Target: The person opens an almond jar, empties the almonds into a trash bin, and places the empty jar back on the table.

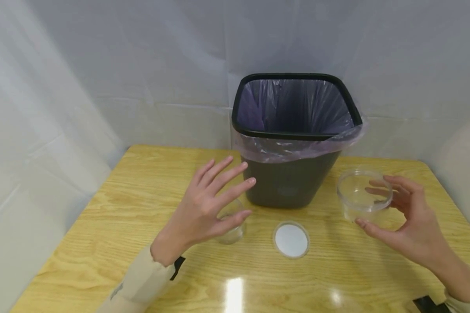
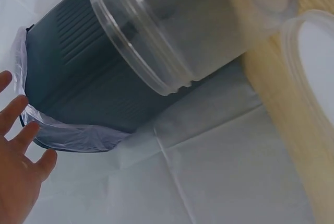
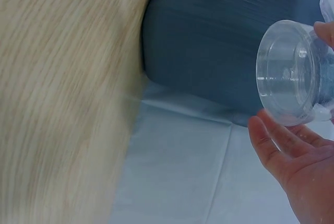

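Note:
With thumb and fingers spread round its sides, my right hand holds a clear round plastic tub over the table, right of the bin. The right wrist view shows this tub see-through, with nothing visible inside. My left hand is raised with its fingers straight and spread, holding nothing. Behind and below it stands a second clear container, partly hidden by the hand in the head view; the left wrist view shows its ridged rim. Between the hands lies a round clear-rimmed lid with a white disc.
A dark grey bin stands at the back of the wooden table, against pale sheeting. Its translucent purple liner folds over the black rim and hangs out at the right.

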### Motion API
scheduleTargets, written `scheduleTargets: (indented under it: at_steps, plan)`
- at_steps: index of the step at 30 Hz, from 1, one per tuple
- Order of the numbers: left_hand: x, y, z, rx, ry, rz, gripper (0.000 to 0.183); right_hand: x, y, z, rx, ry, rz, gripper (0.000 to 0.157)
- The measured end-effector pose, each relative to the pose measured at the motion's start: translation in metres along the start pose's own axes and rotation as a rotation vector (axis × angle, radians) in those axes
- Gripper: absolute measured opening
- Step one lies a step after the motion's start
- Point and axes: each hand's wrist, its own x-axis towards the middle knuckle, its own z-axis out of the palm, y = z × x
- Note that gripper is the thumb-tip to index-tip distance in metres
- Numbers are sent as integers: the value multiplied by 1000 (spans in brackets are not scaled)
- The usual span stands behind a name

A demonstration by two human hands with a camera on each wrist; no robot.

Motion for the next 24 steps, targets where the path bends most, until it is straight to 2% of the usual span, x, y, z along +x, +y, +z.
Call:
scheduleTargets:
  at_steps: [7, 12, 24]
  plan:
    - [-13, 0, 0, -8, -54, -37, 47, -5, 2, 1, 3, -11, 9, 102]
    - [-22, 0, 1, -14, -91, -59, 47, -8, 1, 3, -34, -27, 53, 105]
    - [-34, -2, 4, -23, -110, -85, 47, -16, 4, 11, 4, -40, 64, 106]
